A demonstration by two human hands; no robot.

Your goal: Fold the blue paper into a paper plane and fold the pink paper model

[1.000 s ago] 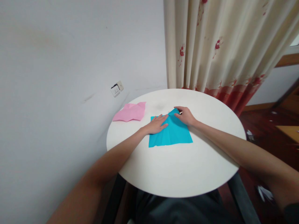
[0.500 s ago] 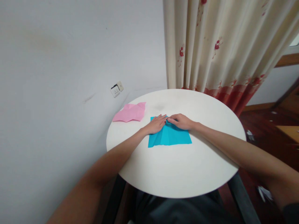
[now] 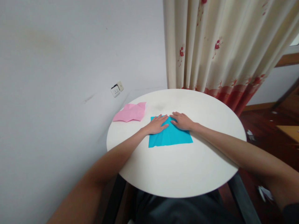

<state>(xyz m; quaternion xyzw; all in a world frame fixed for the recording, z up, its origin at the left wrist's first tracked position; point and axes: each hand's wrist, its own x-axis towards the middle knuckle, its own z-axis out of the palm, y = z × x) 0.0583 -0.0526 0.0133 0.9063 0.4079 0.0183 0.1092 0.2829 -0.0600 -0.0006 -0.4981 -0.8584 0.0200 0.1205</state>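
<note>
Here the blue paper sheet (image 3: 170, 137) lies flat and creased near the middle of the round white desk (image 3: 177, 168). The left hand (image 3: 157, 124) and right hand (image 3: 182, 121) press its far edge, fingers spread flat. A crumpled pink paper (image 3: 130, 112) lies well apart to the left.

Soft, even daylight; sharp centre, edges stretched and slightly blurred.

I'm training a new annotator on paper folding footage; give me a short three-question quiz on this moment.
1. True or false: both hands lie flat on the blue paper sheet.
2. Which lies nearer the pink crumpled paper: A left hand, B right hand?
3. Fill in: both papers lie on a white ___ table.

Key: 1 true; 2 A; 3 round.
</note>
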